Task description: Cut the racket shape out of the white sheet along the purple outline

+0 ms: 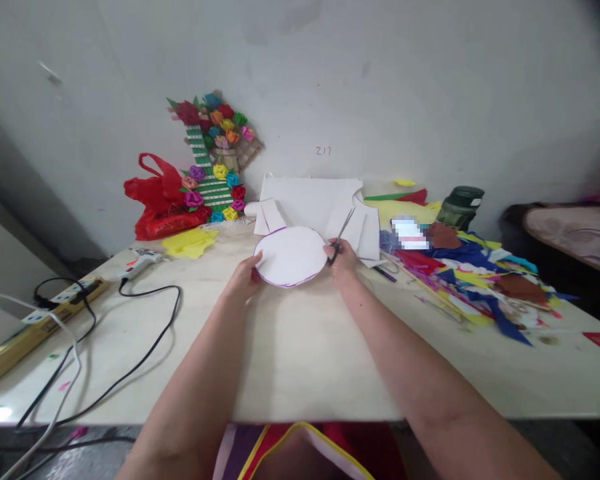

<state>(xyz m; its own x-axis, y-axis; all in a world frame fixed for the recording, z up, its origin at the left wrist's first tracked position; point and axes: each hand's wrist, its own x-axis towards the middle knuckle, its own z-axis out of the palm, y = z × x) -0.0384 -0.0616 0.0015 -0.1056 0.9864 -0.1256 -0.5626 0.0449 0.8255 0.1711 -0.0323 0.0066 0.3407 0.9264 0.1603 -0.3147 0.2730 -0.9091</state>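
Note:
A round white paper disc (290, 257) with a purple line along its edge is held up over the table, facing me. My left hand (250, 275) pinches its left edge, thumb on the front face. At the right edge is my right hand (344, 261), closed around the dark handles of a pair of scissors (349, 221). The blades point up and away from the disc, and the fingertips of that hand touch the paper's rim. Behind the disc, white paper sheets (313, 197) with cut edges lean against the wall.
Paper flowers (220, 173) and a red plastic bag (160, 200) stand back left, near yellow paper (190, 243). A power strip (70, 303), glue gun (139, 265) and cables lie left. Coloured scraps (480, 280), a phone (410, 235) and a green bottle (460, 208) are right.

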